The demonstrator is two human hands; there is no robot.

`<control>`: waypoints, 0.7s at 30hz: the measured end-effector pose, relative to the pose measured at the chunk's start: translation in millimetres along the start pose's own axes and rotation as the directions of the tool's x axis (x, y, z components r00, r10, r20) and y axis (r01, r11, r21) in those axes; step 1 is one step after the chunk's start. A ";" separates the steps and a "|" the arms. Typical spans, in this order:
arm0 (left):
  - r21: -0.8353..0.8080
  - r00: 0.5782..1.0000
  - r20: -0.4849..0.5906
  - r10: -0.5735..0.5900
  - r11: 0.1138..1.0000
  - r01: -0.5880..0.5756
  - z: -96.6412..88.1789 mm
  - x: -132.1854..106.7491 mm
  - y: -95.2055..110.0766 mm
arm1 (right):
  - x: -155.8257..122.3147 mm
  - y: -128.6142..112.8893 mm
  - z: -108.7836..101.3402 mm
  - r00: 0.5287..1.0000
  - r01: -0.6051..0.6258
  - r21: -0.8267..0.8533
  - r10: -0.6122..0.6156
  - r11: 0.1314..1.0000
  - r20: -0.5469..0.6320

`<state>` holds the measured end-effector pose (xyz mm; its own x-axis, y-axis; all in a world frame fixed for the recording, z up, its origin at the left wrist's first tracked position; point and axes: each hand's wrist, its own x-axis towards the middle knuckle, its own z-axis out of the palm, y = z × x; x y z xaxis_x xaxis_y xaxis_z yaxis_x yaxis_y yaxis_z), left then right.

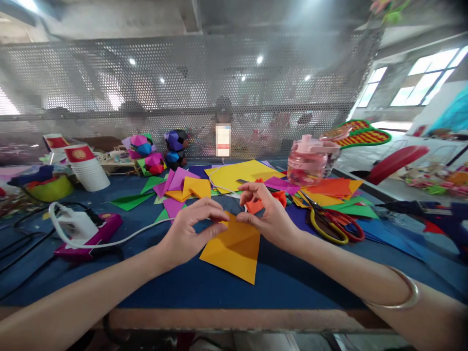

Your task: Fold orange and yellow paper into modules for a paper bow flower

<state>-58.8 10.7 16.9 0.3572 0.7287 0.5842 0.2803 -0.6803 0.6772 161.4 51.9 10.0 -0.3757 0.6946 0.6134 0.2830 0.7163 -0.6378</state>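
Hands (190, 225) (272, 217) curl loosely, half-closed, at the orange paper (234, 251); from here I cannot tell if they grip it. Scissors (319, 210) lie right of them.

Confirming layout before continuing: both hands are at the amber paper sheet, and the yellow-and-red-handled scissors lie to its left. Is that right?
Not quite: the yellow-and-red-handled scissors lie to the right of the amber paper sheet, as the head view shows. The left hand and right hand are indeed at it.
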 end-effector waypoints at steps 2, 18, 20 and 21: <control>0.064 0.998 0.008 0.065 0.996 -0.066 2.4 -4.5 3.8 | -1.4 -0.8 1.7 1.000 0.009 -0.012 -0.009 1.000 0.011; 0.287 0.962 0.025 0.273 0.920 -0.269 3.2 -8.3 4.1 | -6.4 -5.4 8.2 0.995 0.030 -0.035 -0.027 0.999 0.097; 0.297 0.957 0.028 0.287 0.912 -0.283 3.1 -8.6 4.6 | -6.3 -5.0 8.1 0.995 0.021 -0.035 -0.017 0.999 0.101; 0.301 0.955 0.029 0.296 0.908 -0.291 3.3 -8.6 4.9 | -6.1 -4.7 8.1 0.995 0.018 -0.034 -0.015 0.999 0.102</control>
<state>-57.6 0.8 13.8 0.4499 0.4921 0.7453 0.4187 -0.8533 0.3106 155.2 43.7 5.5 -0.4676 0.6737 0.5723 0.3060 0.7307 -0.6103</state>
